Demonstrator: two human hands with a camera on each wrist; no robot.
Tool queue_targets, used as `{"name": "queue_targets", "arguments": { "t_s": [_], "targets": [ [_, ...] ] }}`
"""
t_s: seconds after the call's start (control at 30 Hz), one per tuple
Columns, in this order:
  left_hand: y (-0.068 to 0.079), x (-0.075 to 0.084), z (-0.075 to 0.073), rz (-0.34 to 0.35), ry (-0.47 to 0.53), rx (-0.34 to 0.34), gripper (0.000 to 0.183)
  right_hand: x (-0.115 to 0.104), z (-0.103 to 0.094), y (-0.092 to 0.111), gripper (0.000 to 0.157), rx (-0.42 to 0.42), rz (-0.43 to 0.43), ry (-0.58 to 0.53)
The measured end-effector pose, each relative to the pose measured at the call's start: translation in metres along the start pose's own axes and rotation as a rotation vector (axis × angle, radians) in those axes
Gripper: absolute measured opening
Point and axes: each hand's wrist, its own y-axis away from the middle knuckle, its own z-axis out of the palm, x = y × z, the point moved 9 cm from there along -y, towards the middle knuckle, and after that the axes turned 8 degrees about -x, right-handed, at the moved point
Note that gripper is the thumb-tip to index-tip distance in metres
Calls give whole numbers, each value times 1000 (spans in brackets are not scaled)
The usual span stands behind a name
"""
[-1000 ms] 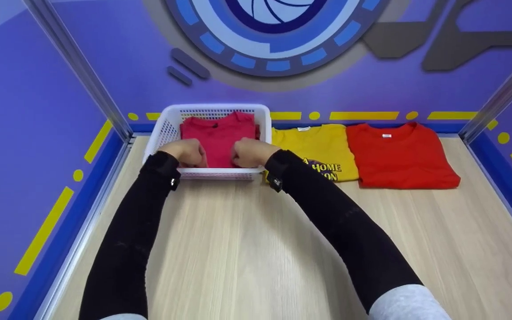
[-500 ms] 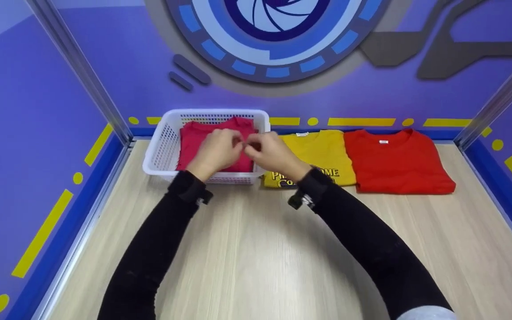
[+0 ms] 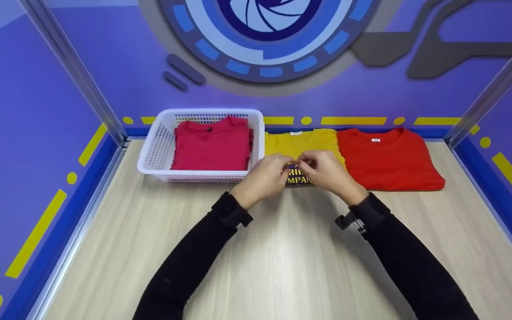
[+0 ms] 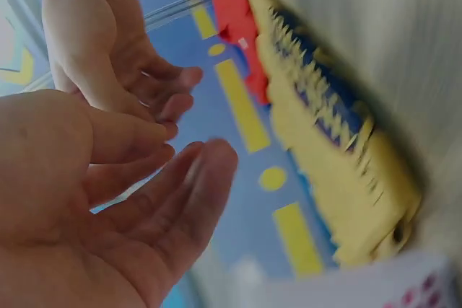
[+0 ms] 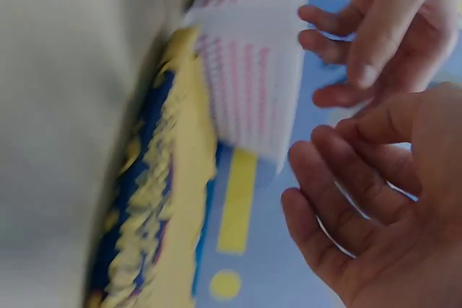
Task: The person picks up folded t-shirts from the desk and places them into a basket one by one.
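Both left hand [image 3: 265, 177] and right hand [image 3: 326, 173], their fingers loosely bent around nothing, are held clear of the yellow shirt [image 3: 302, 143] at twelve o'clock, having been shifted from the basket [image 3: 194, 172] at ten, whose pink shirt [image 3: 211, 146] seems settled.

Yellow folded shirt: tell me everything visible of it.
The yellow folded cloth shirt lies flat on the pale wooden table, neckline toward the blue wall. It has a white neck label and a dark printed panel with yellow lettering, partly hidden. On its left is the white perforated plastic basket, contact unclear; its right edge meets the red folded cloth shirt. The left grip and right grip hang above, not touching it.
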Motion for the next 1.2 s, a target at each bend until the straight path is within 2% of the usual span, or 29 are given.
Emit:
{"name": "queue_targets", "arguments": {
  "t_s": [0.1, 0.2, 0.37, 0.43, 0.53, 0.63, 0.7, 0.83, 1.0, 1.2],
  "targets": [
    [-8, -7, 21, -39, -44, -22, 39, 30, -3, 8, 21, 18, 91, 77],
    [-16, -18, 41, -123, -120, -59, 46, 60, -4, 14, 24, 26, 169, 147],
    [-28, -33, 68, -270, -193, -148, 62, 98, 2, 11, 28, 18, 221, 233],
    [-36, -37, 77, -294, -222, -131, 65, 109, 5, 10, 31, 2, 238, 258],
    [-43, -42, 83, -322, -288, -87, 57, 119, 10, 9, 38, -40, 283, 271],
    [-46, -47, 85, -348, -345, -73, 47, 123, 14, 5, 42, -92, 309, 290],
    [-46, -46, 80, -362, -355, -96, 43, 121, 14, 2, 41, -116, 300, 313],
    [-45, -45, 78, -364, -347, -137, 44, 114, 18, 1, 36, -139, 260, 375],
    [-41, -41, 79, -315, -373, -174, 44, 109, 20, 7, 35, -136, 250, 403],
    [-29, -35, 77, -256, -426, -195, 42, 99, 27, 19, 28, -149, 227, 421]
  ]
}}
